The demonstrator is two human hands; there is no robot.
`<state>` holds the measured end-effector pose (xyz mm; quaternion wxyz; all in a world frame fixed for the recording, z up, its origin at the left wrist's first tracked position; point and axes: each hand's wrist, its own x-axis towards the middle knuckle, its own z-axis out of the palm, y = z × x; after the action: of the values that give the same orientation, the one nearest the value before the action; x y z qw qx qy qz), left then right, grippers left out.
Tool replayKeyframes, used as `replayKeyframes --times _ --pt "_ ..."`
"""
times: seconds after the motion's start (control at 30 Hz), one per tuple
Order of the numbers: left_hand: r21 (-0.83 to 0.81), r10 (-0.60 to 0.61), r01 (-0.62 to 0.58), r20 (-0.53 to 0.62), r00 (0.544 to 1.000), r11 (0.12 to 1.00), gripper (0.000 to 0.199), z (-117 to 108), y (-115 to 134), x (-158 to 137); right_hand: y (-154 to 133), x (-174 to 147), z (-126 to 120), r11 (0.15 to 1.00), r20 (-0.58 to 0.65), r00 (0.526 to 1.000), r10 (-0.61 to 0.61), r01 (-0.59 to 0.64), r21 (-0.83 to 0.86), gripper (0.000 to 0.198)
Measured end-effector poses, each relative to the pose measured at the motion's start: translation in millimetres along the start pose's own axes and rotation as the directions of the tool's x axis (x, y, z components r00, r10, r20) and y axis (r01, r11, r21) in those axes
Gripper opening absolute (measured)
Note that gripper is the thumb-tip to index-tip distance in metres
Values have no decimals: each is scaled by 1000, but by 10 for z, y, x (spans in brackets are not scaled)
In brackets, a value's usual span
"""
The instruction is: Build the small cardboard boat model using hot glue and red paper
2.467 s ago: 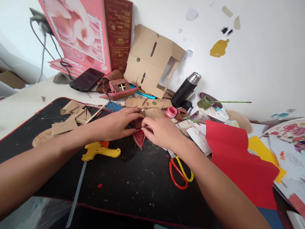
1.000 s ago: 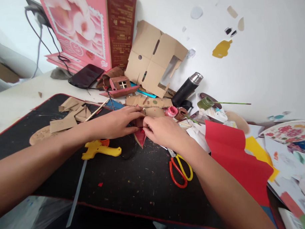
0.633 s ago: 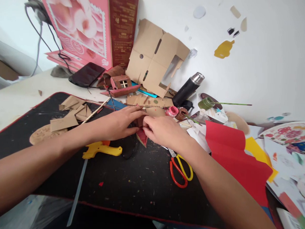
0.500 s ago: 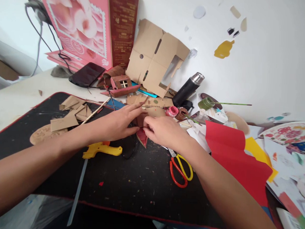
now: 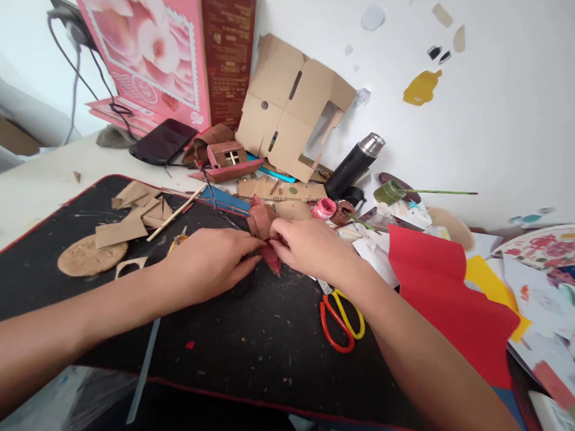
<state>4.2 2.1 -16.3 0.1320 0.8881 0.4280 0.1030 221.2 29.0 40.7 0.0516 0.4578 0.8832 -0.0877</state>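
Observation:
A small cardboard boat (image 5: 260, 219), with a brown curved top and a red pointed end toward me, stands on the black mat between my hands. My right hand (image 5: 303, 244) pinches its right side with thumb and fingers. From the left, the closed fingertips of my left hand (image 5: 220, 257) grip it near the red end; the exact contact is partly hidden. Under my left forearm a translucent glue stick (image 5: 144, 374) sticks out; the glue gun it belongs to is covered. Scissors (image 5: 343, 321) with red and yellow handles lie below my right wrist.
Cardboard scraps (image 5: 121, 230), a wooden disc (image 5: 90, 257) and a thin stick (image 5: 175, 215) are at left. Behind stand another boat (image 5: 230, 163), paint jars (image 5: 324, 208) and a black flask (image 5: 355, 166). Red paper (image 5: 445, 296) lies at right.
My left hand has come down and toward me, from spread over the boat's top to gripping its lower left side. The brown top now shows. My right hand has barely moved.

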Motion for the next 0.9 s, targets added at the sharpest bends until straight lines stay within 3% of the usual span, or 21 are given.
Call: replayKeyframes --times 0.37,0.9 --pt "29 -93 90 129 987 995 41 -29 163 32 34 -46 7 1000 11 1000 10 -10 -8 14" --pt "18 -54 52 121 991 998 31 44 153 55 22 -27 -8 999 12 1000 28 -28 33 13"
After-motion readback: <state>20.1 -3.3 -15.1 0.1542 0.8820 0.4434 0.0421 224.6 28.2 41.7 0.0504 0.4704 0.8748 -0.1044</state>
